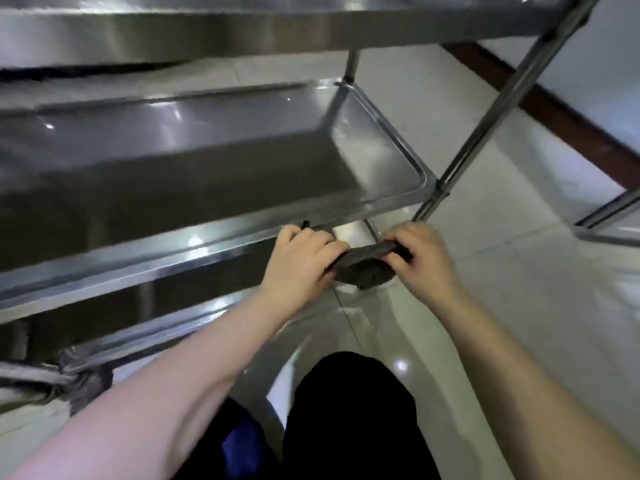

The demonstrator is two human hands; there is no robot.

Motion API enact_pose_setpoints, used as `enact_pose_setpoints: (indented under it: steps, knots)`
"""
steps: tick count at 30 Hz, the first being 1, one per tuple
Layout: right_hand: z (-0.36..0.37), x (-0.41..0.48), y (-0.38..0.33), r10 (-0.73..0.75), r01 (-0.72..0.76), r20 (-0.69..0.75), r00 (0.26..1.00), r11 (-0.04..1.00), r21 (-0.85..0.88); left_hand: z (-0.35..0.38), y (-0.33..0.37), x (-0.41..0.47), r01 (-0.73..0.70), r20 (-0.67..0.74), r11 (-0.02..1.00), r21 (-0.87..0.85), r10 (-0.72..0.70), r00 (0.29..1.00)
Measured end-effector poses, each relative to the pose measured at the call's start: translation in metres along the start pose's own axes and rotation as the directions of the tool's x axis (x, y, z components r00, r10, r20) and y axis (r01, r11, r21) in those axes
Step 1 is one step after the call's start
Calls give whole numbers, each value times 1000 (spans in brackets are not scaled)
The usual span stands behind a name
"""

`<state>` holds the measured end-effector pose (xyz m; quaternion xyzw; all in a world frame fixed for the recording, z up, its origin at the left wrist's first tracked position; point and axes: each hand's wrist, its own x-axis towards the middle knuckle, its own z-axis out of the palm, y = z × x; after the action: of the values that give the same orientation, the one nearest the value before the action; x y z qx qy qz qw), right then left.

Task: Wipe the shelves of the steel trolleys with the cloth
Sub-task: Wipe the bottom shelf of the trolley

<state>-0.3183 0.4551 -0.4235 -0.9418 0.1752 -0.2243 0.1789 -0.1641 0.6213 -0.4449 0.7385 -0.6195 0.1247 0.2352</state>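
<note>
A steel trolley fills the left and top of the view, with a middle shelf (207, 161) shaped like a shallow tray and a lower shelf (145, 271) under it. A dark grey cloth (363, 268) is stretched between both hands at the trolley's near right corner, just below the middle shelf's rim. My left hand (301, 261) grips the cloth's left end. My right hand (422, 258) pinches its right end. Part of the cloth hangs bunched beneath the hands.
The trolley's slanted right leg (502, 112) runs from the top shelf (277, 29) down to the corner. A second steel frame (609, 220) stands at the right edge. A grey rag (83, 382) is wrapped round the bottom rail at the left. My black-trousered knee (353, 410) is below.
</note>
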Motion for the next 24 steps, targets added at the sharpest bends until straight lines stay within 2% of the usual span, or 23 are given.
enact_pose_setpoints:
  steps: [2,5,10,12,14,15,18,19,21,22,24]
  knots:
    - [30,-25,26,83,-83,56,995,997,-6,40,6,-15,89,128,994,-62,-81,988]
    - [78,-53,55,241,-240,128,962,970,-25,95,1,-35,225,323,970,-95,-183,928]
    - [148,-63,92,305,-308,161,939,952,-9,168,-34,-46,329,498,943,-51,-262,827]
    - [162,-40,112,319,-321,164,934,947,-16,183,-51,-35,329,481,944,9,-292,826]
    - [168,-2,133,284,-284,96,954,959,-16,192,-66,-8,390,356,921,1,-365,860]
    - [168,20,142,260,-260,37,965,966,-10,199,-75,9,452,307,892,-3,-430,849]
    - [180,69,170,176,-186,-151,973,981,-57,228,-96,52,652,251,748,126,-659,708]
    - [189,73,179,150,-165,-181,972,984,-70,239,-101,57,648,183,747,148,-665,724]
    - [213,68,198,168,-176,-123,978,983,-51,258,-106,53,540,121,837,88,-547,828]
    - [227,59,205,199,-201,-43,979,978,-49,267,-108,43,467,169,882,59,-470,866]
    - [257,36,217,226,-210,134,965,970,-124,285,-110,11,417,288,909,18,-404,868]
